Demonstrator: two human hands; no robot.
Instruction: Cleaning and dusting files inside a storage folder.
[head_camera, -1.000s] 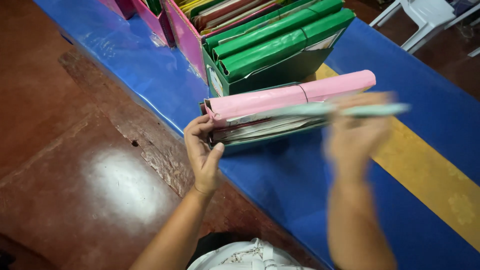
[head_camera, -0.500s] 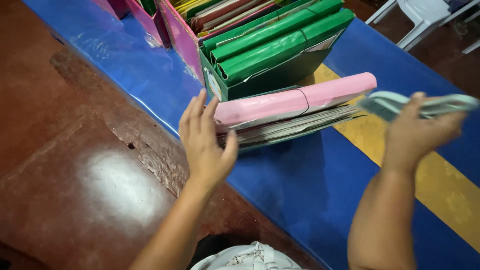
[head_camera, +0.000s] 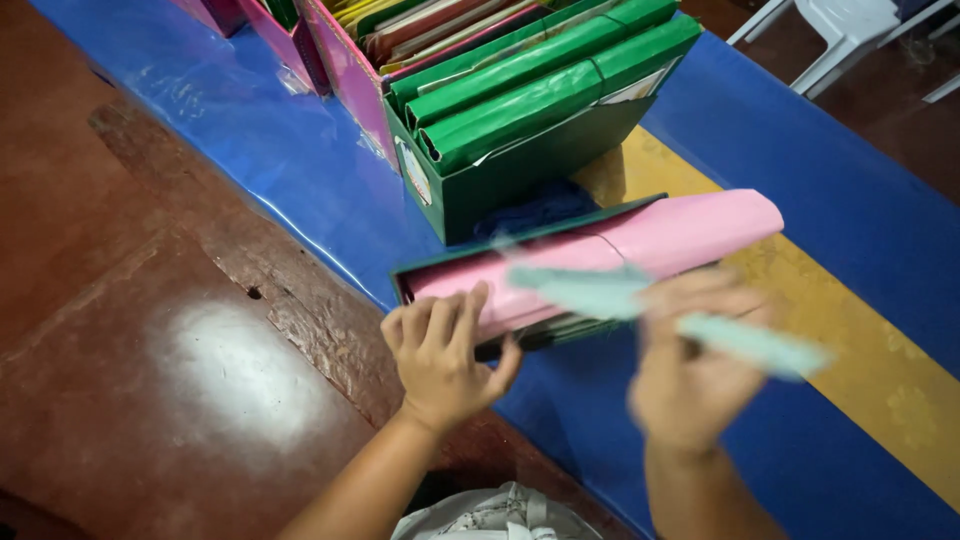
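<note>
A pink folder (head_camera: 640, 245) lies on its side in a dark green file box (head_camera: 540, 335) on the blue table cover (head_camera: 300, 170). My left hand (head_camera: 445, 355) presses on the near left end of that box, fingers spread over the pink folder's edge. My right hand (head_camera: 695, 370), blurred by motion, grips a thin pale green folder (head_camera: 660, 310) held flat just in front of the pink one.
Behind stands an upright green file box (head_camera: 500, 175) packed with green folders (head_camera: 550, 80), then pink boxes (head_camera: 345, 75) with more files. A yellow stripe (head_camera: 850, 340) crosses the cover. Red-brown floor (head_camera: 130, 330) lies to the left; white plastic chair (head_camera: 840, 30) top right.
My right hand swung the pale green folder out to the right, then back left toward the pink folder. My left hand lifted briefly and came down again on the box's end.
</note>
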